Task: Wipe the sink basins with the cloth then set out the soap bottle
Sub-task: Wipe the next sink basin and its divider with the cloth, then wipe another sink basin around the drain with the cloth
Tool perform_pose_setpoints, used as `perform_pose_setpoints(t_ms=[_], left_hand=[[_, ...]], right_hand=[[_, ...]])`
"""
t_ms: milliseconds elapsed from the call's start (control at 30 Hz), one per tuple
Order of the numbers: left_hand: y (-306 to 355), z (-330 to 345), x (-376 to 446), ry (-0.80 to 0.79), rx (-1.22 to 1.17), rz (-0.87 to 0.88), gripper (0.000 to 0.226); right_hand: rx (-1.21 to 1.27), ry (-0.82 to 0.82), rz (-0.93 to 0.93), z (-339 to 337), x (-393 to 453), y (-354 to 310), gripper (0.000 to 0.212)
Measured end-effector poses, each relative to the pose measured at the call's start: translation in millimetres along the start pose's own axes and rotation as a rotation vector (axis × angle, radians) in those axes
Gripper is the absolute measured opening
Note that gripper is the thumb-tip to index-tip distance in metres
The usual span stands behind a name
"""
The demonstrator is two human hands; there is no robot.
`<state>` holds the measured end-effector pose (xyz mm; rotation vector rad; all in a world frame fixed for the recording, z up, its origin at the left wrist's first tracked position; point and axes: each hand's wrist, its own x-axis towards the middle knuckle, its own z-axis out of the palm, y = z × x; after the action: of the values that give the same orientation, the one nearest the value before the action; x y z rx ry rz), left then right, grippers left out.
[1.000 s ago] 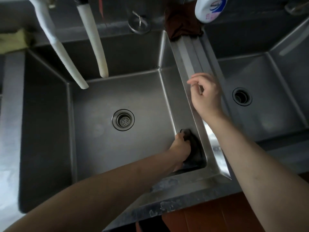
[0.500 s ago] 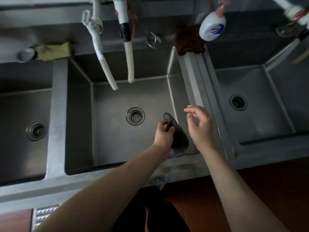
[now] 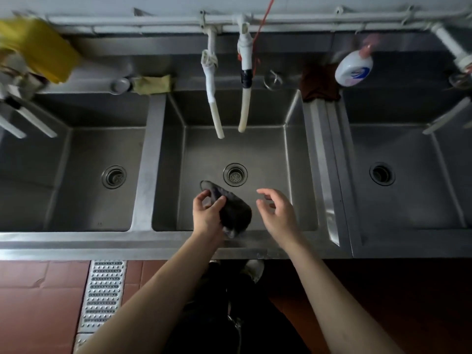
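Observation:
A steel sink unit has three basins; its front rim (image 3: 107,242) runs across the view. My left hand (image 3: 207,213) grips a dark grey cloth (image 3: 233,212) above the near part of the middle basin (image 3: 265,146). Just to the right of the cloth hovers my right hand (image 3: 277,214), fingers spread, holding nothing. The white soap bottle (image 3: 353,69) with a blue logo and pink pump stands on the back ledge, between the middle and right basins.
Two white hoses (image 3: 244,98) hang over the middle basin. A dark brown rag (image 3: 319,84), a yellow cloth (image 3: 153,84) and a drain plug (image 3: 273,80) lie on the back ledge. More white pipes (image 3: 452,47) hang at far left and right. Yellow fabric (image 3: 38,47) hangs at top left.
My left hand lifted the cloth out of the basin's near right corner and carried it left. My right hand left the divider and came beside the cloth. My head has pulled back.

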<state>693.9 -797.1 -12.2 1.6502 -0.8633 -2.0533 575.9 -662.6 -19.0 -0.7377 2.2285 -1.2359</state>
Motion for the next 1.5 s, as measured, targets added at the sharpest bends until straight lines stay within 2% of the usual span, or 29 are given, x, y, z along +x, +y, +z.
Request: perform_pose_setpoints(t_ms=[167, 233, 400, 467, 667, 1033, 1300, 1500], left_hand=[[28, -40, -8, 0.163, -0.121, 0.041, 0.056], [35, -54, -11, 0.182, -0.171, 0.036, 0.058], [58, -92, -16, 0.146, -0.244, 0.081, 0.047], [71, -111, -16, 0.168, -0.260, 0.096, 0.057], [113, -194, -20, 0.154, -0.293, 0.123, 0.063], [179, -369, -9, 0.021, -0.299, 0.263, 0.055], [209, -419, 12, 0.027, -0.285, 0.289, 0.059], [237, -441, 47, 0.129, -0.166, 0.280, 0.069]], right_hand=[[-0.007, -0.135, -0.123, 34, -3, -39, 0.024], [-0.035, -0.204, -0.177, 50, -5, -56, 0.026], [-0.060, -0.293, -0.245, 89, -15, -97, 0.033], [-0.075, -0.318, -0.270, 108, -23, -112, 0.038], [-0.110, -0.334, -0.301, 184, -50, -159, 0.054], [-0.103, -0.176, -0.377, 341, -95, -258, 0.039], [-0.153, -0.183, -0.391, 388, -87, -294, 0.037], [-0.149, -0.191, -0.370, 432, -54, -304, 0.035]])
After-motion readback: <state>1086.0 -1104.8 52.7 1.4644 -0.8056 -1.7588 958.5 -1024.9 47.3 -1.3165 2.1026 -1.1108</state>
